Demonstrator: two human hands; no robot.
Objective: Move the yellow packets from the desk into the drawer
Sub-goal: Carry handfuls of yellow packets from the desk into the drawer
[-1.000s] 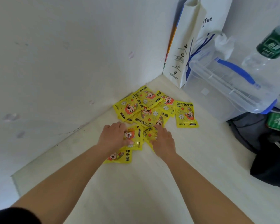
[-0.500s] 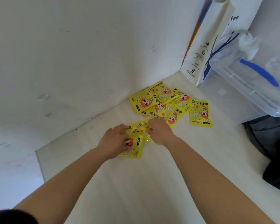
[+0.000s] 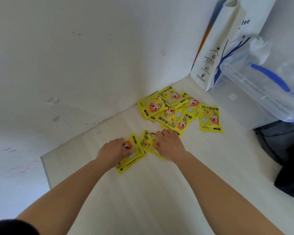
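Observation:
Several yellow packets (image 3: 175,112) with a cartoon print lie in a loose pile on the pale desk (image 3: 151,192), near the wall corner. A smaller bunch of yellow packets (image 3: 134,150) sits apart from the pile, closer to me. My left hand (image 3: 111,154) grips the left part of this bunch, fingers curled over the top packet. My right hand (image 3: 170,145) pinches the bunch's right part (image 3: 148,141), its fingers bent onto the packets. One packet (image 3: 210,118) lies alone at the pile's right. No drawer is in view.
A white paper bag (image 3: 217,53) leans in the corner. A clear plastic box with a blue handle (image 3: 261,89) stands at the right. Dark bags (image 3: 288,158) lie at the right edge. White walls border the desk at left and back.
Both hands have pulled a small bunch of packets toward me, away from the main pile. A gap now shows between the bunch and the pile.

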